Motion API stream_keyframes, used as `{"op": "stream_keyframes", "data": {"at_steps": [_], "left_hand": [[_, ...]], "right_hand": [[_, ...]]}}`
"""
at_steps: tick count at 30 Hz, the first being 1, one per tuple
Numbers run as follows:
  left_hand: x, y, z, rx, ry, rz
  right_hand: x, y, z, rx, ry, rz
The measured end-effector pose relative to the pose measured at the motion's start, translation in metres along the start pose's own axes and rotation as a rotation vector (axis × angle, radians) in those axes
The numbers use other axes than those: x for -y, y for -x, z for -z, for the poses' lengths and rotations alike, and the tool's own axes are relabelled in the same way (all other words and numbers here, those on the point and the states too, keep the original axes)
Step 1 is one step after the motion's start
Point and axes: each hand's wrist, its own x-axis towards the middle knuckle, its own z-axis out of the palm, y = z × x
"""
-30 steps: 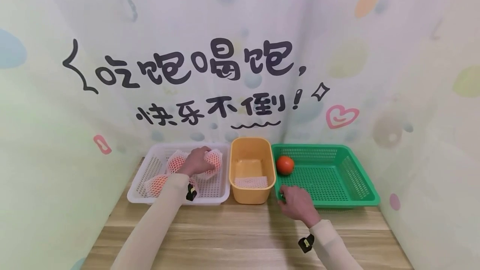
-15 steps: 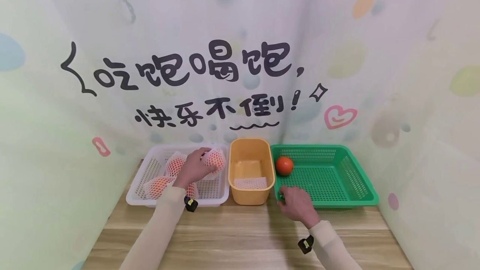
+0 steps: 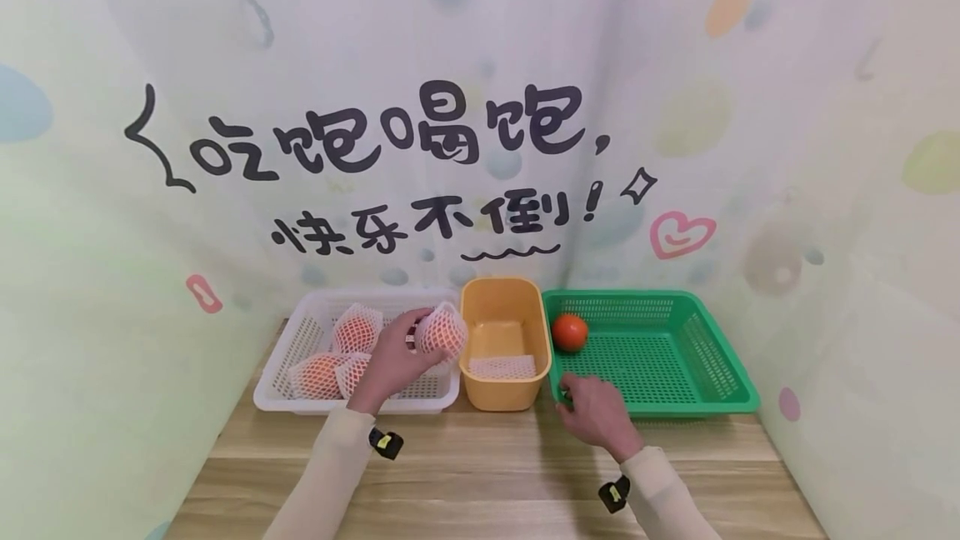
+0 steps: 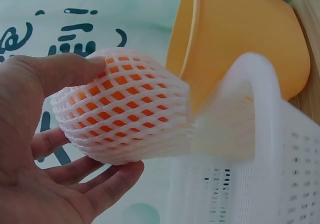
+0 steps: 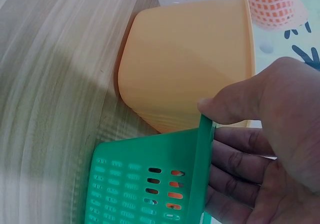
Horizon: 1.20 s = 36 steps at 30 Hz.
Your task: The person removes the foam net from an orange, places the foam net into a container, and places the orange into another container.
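Observation:
My left hand [image 3: 396, 361] holds a round orange-red fruit in a white foam net [image 4: 122, 107], thumb on top and fingers beneath. In the head view this fruit is above the right edge of the white basket [image 3: 431, 403], beside the yellow bin [image 3: 501, 394]. Several more netted fruits [image 3: 356, 330] lie in the white basket. My right hand [image 3: 596, 411] grips the near left corner of the green basket [image 5: 150, 169], with the thumb over the rim and the fingers on its inner side. A bare red tomato [image 3: 570, 332] sits in that basket's left part.
One flat white foam net [image 3: 502, 367] lies inside the yellow bin, which stands between the two baskets. All three containers are in a row on the wooden table [image 3: 480, 473], against a printed curtain [image 3: 787, 107].
My left hand has lifted the netted fruit out of the white basket and brought it a little right and nearer. The right hand stays on the green basket's rim.

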Motion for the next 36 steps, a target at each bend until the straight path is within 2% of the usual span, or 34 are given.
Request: {"op": "stream_keyframes", "data": {"at_steps": [6, 11, 15, 17, 19, 23, 26, 30, 36], "left_hand": [[-0.005, 0.015, -0.007, 0.016, 0.078, -0.020], [-0.004, 0.026, -0.016, 0.018, 0.134, -0.101], [-0.002, 0.037, -0.022, 0.006, 0.159, -0.124], [0.000, 0.042, -0.027, 0.002, 0.183, -0.131], [0.002, 0.048, -0.031, 0.005, 0.219, -0.140], [0.006, 0.058, -0.044, 0.023, 0.281, -0.205], [0.011, 0.065, -0.055, 0.039, 0.312, -0.256], [0.018, 0.073, -0.067, 0.047, 0.358, -0.286], [0.030, 0.082, -0.085, 0.053, 0.392, -0.249]], "right_hand": [[-0.005, 0.000, 0.000, 0.045, -0.067, -0.034], [-0.013, 0.005, 0.002, 0.082, -0.216, -0.045], [-0.017, 0.009, 0.000, 0.080, -0.324, -0.074], [-0.018, 0.010, -0.002, 0.042, -0.354, -0.082], [-0.016, 0.012, -0.005, -0.031, -0.371, -0.069], [-0.006, 0.017, -0.010, -0.208, -0.433, 0.017], [0.005, 0.022, -0.013, -0.262, -0.504, 0.074], [0.017, 0.026, -0.021, -0.184, -0.596, 0.061], [0.024, 0.031, -0.037, -0.031, -0.702, -0.008]]}}
